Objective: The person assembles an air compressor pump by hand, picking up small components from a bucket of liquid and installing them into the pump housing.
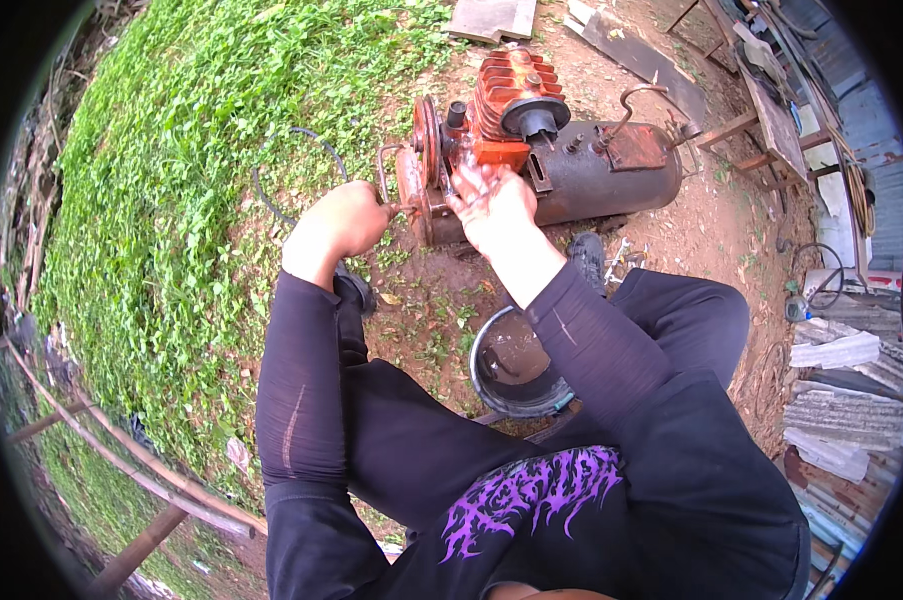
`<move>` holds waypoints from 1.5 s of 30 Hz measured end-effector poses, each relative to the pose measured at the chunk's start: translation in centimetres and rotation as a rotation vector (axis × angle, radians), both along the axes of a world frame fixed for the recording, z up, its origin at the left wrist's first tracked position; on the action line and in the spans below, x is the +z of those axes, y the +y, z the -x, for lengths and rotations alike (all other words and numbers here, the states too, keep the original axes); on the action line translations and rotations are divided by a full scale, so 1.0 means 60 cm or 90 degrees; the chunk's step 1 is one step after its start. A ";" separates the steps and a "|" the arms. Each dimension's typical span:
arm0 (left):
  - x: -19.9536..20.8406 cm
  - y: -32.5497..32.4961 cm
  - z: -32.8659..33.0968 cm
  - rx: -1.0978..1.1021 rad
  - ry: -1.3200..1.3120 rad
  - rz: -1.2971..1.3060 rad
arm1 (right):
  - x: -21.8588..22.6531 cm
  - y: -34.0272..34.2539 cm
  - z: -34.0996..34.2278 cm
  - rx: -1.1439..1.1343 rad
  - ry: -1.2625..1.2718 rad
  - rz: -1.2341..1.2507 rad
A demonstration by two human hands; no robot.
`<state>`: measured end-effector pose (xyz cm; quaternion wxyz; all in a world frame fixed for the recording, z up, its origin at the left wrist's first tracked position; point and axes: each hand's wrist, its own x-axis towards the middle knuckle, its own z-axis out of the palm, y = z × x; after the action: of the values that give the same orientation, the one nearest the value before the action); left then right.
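An old air compressor lies across the ground in front of me, with an orange-red finned pump (506,95) on top of a dark rusty tank (611,180). My left hand (343,222) is closed at the tank's left end, against a short rusty pipe stub (403,209); whatever its fingers hold is hidden. Palm turned up and fingers apart, my right hand (491,205) is at the pump's base, between the red pulley wheel (428,142) and the tank. Its fingers look wet, with a blurred splash around the fingertips. Between my legs stands a dark bucket (478,385) of murky brown water.
A thin black hose (321,140) curves through the grass left of the compressor. Several metal tools (623,255) lie beside my right foot. Corrugated sheets (836,420) and a wooden frame (741,130) stand along the right. A bamboo rail (151,465) runs at lower left.
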<state>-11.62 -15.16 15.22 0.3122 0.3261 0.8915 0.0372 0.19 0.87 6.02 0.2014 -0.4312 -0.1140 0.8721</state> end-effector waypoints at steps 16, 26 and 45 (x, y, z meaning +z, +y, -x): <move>0.035 0.025 0.007 0.053 0.045 -0.068 | 0.002 0.007 -0.096 0.398 -0.346 -0.957; 0.011 0.004 0.012 0.087 0.073 -0.096 | 0.017 0.025 -0.069 0.212 -0.101 -0.762; 0.004 -0.017 0.011 0.062 0.079 -0.097 | -0.059 0.002 0.032 0.177 -0.108 -0.308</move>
<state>-12.25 -16.16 15.45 0.2286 0.3070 0.9185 0.0993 -1.76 0.98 2.49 0.1670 -0.4222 -0.3930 0.7997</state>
